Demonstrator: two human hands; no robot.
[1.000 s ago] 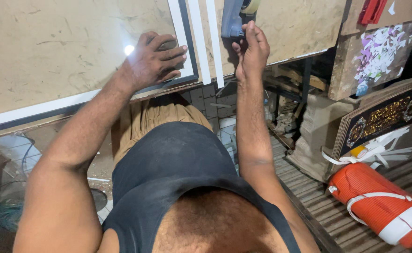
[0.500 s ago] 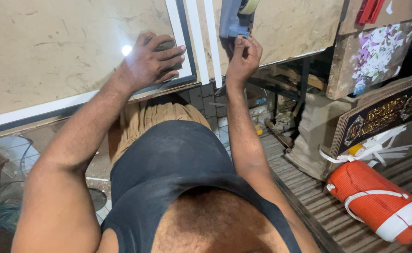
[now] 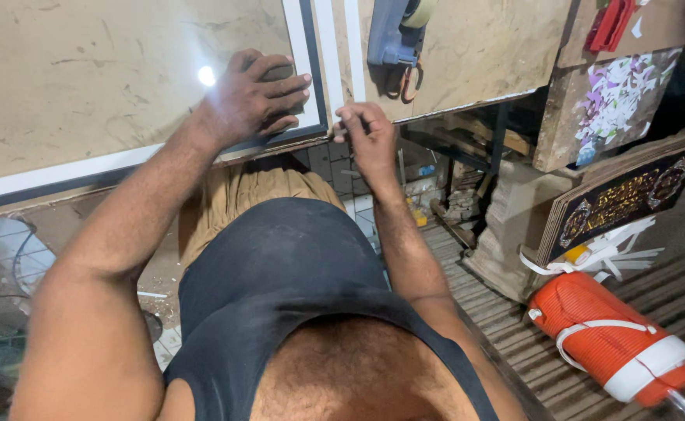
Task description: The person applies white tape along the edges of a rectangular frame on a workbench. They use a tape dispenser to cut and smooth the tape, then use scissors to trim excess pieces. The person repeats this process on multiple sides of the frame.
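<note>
My left hand (image 3: 253, 101) lies on the near right corner of a glass-covered panel (image 3: 109, 86) with a white and dark border, and its fingers hold down a small dark block (image 3: 278, 73). My right hand (image 3: 370, 139) is at the workbench's near edge, just right of that corner, at the near end of two white strips (image 3: 341, 47). Its fingers are curled and pinched together. Whether anything is between them I cannot make out.
A blue tape dispenser (image 3: 389, 35) and scissors (image 3: 409, 79) lie on the bench beyond my right hand, and a red tool (image 3: 609, 23) farther right. A floral panel (image 3: 619, 93), a dark ornate plaque (image 3: 623, 199) and an orange jug (image 3: 607, 339) stand on the slatted floor at right.
My right hand has come back from the blue tape dispenser to the bench's near edge, closing its fingers. My left hand has stayed on the panel corner.
</note>
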